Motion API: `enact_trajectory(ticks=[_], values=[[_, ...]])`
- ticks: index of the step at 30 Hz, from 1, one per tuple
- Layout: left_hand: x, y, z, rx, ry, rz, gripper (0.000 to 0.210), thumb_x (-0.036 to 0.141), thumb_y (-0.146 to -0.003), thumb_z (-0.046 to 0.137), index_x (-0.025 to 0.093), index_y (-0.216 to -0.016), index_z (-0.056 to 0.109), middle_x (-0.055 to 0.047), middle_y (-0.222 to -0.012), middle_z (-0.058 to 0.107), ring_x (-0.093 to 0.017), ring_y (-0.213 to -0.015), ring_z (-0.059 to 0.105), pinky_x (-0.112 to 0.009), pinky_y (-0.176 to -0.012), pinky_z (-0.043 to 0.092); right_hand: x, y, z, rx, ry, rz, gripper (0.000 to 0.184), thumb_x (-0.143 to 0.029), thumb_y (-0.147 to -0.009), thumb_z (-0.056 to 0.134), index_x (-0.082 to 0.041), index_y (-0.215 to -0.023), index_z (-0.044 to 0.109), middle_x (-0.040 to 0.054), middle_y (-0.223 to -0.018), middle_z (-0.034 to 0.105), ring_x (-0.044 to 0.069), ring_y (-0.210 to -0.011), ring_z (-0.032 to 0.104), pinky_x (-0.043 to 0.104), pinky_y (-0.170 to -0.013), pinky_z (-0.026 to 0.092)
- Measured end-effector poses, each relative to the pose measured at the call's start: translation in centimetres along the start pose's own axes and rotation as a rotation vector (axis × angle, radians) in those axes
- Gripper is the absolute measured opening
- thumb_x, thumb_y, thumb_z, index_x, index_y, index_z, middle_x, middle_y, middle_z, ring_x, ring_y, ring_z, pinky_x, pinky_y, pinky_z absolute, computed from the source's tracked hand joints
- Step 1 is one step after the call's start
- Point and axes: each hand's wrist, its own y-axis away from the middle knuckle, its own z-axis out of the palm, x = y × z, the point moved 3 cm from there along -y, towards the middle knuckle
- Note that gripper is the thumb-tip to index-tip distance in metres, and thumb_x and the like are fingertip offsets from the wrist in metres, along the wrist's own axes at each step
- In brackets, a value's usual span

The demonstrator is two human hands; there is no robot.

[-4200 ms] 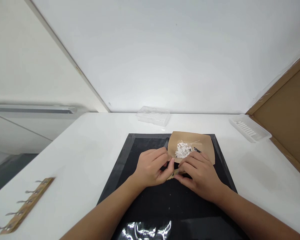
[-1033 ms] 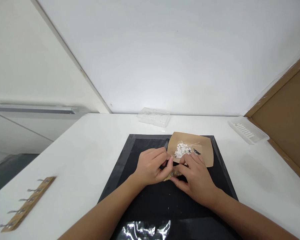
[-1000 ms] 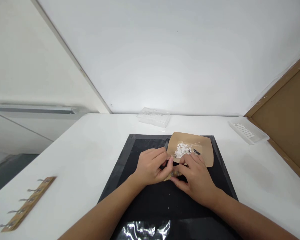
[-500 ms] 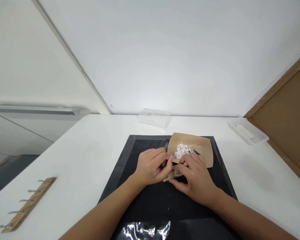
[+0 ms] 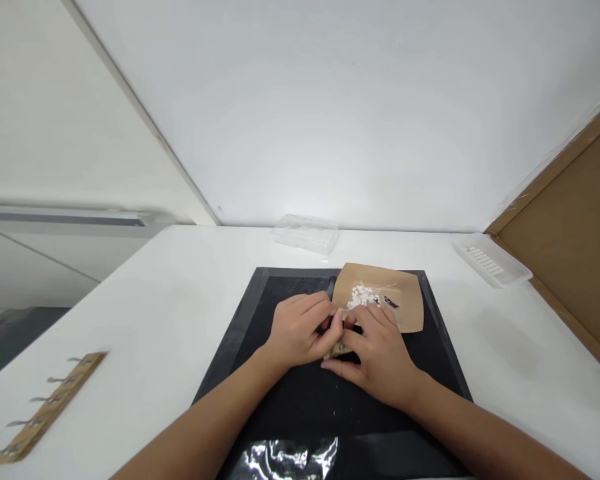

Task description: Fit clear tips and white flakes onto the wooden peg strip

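Both hands meet over a black mat [image 5: 300, 407]. Between them shows a short stretch of a wooden hook rack [image 5: 337, 349], mostly covered by fingers. My right hand [image 5: 380, 350] is closed round it, thumb on the near side and fingers over the top. My left hand [image 5: 300, 330] pinches thumb and forefinger together at its left end; what lies in that pinch is hidden. Just beyond my fingers is a brown paper tray [image 5: 411, 303] holding small white pieces [image 5: 363, 295], thin pale strips and a dark scrap [image 5: 391, 302].
Another wooden hook rack [image 5: 53, 407] with several metal hooks lies on the white table [image 5: 145, 320] at left. A clear plastic box [image 5: 305, 235] stands by the back wall. At right, a translucent tray [image 5: 500, 263] with white strips sits near a brown board [image 5: 570, 233].
My right hand has shifted slightly left and covers more of the wooden hook rack. The dark scrap in the paper tray shows more. My left hand keeps its pinch.
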Motion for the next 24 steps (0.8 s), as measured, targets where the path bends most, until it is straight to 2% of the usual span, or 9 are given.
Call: enact_trajectory(ticks=[13,21,24], values=[[-0.24,0.16,0.10,0.001,0.002,-0.012,0.021,0.011,-0.091,0.065,0.019,-0.073,0.057,0.004,-0.061,0.049,-0.012,-0.055,0.043,-0.027,-0.055,0.035,0.08,-0.19,0.06,0.004,-0.012,-0.001,0.029,-0.054,-0.091,0.082,-0.025,-0.095,0.076,0.0026,-0.097,0.066,0.023,-0.094,0.056,0.041,-0.089,0.035],[-0.10,0.04,-0.01,0.006,0.009,0.000,0.023,0.011,-0.091,0.065,0.020,-0.072,0.055,0.005,-0.061,0.047,-0.011,-0.054,0.041,-0.027,-0.054,0.034,0.09,0.01,0.08,-0.015,0.003,0.008,0.026,-0.054,-0.094,0.079,-0.028,-0.095,0.076,0.0021,-0.096,0.064,0.023,-0.094,0.054,0.041,-0.091,0.033],[-0.13,0.07,-0.03,-0.004,0.009,0.001,0.023,0.011,-0.091,0.064,0.020,-0.072,0.055,0.005,-0.061,0.047,-0.011,-0.054,0.042,-0.027,-0.055,0.035,0.00,0.00,-0.05,-0.010,-0.010,0.010,0.030,-0.056,-0.092,0.080,-0.027,-0.098,0.076,0.0026,-0.098,0.065,0.024,-0.095,0.055,0.040,-0.090,0.033]])
